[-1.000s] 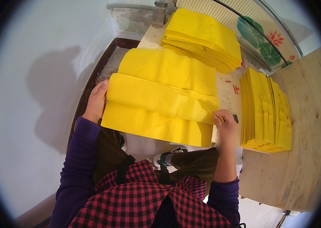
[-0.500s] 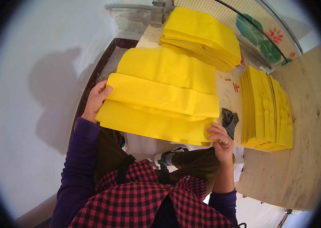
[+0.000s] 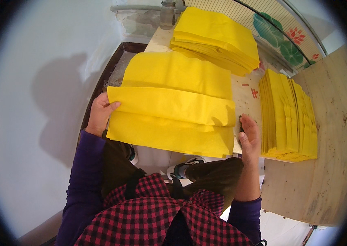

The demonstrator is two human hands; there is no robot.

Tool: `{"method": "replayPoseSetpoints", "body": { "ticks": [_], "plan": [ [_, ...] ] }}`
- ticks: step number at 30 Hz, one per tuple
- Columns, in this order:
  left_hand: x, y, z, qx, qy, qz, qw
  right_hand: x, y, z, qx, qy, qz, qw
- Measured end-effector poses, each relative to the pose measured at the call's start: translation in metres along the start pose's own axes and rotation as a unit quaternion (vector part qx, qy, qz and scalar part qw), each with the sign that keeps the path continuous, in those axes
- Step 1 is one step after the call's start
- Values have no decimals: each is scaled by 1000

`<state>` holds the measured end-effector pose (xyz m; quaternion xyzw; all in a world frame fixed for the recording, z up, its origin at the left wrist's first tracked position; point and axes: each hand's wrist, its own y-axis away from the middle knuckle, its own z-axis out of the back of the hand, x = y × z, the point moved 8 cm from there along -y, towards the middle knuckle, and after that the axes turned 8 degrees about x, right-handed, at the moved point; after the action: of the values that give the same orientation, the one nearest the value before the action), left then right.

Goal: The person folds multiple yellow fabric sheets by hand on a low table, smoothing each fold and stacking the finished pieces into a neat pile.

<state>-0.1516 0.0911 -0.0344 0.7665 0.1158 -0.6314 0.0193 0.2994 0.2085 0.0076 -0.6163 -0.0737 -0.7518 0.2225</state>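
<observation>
A wide yellow felt-like fabric sheet [image 3: 173,131] lies in front of me, its near part hanging past the table edge above my knees. A folded band [image 3: 169,102] crosses its middle from left to right. My left hand [image 3: 99,114] pinches the left end of that band, thumb on top and fingers underneath. Just off the sheet's right edge is my right hand [image 3: 250,137], raised with its fingers extended and thumb apart, holding nothing. It covers most of a dark grey textured cloth on the table.
A stack of yellow fabric [image 3: 216,37] sits at the back of the wooden table [image 3: 245,98]. Another yellow stack [image 3: 288,117] stands at the right against a wooden board [image 3: 329,164]. A glass jar [image 3: 167,14] is at the far edge. The white wall [image 3: 25,123] borders the left.
My right hand has let go of the sheet's lower right corner and moved up and right. My left hand has shifted slightly down with the band's left end, which now spreads further left.
</observation>
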Motion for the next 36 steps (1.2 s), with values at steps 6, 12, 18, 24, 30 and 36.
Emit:
{"method": "replayPoseSetpoints", "body": {
  "ticks": [6, 12, 18, 24, 30, 36],
  "plan": [
    [-2, 3, 2, 24, 4, -30, 999, -4, -21, -5, 27, 44, -35, 998],
    [0, 5, 8, 28, -10, -31, 999, -12, -22, -10, 18, 12, -57, 998],
    [-5, 7, 6, 39, -55, -45, 997, 7, -22, -22, 77, 188, 88, 975],
    [-4, 6, 7, 27, -34, -21, 999, 3, -17, -22, 77, 123, 60, 988],
    [-8, 3, 0, 0, -31, 2, 1000, -19, -9, -20, 28, 28, -51, 998],
    [-5, 1, -4, -16, -23, 58, 998, -23, -20, -19, 27, 61, -108, 992]
  ]
}}
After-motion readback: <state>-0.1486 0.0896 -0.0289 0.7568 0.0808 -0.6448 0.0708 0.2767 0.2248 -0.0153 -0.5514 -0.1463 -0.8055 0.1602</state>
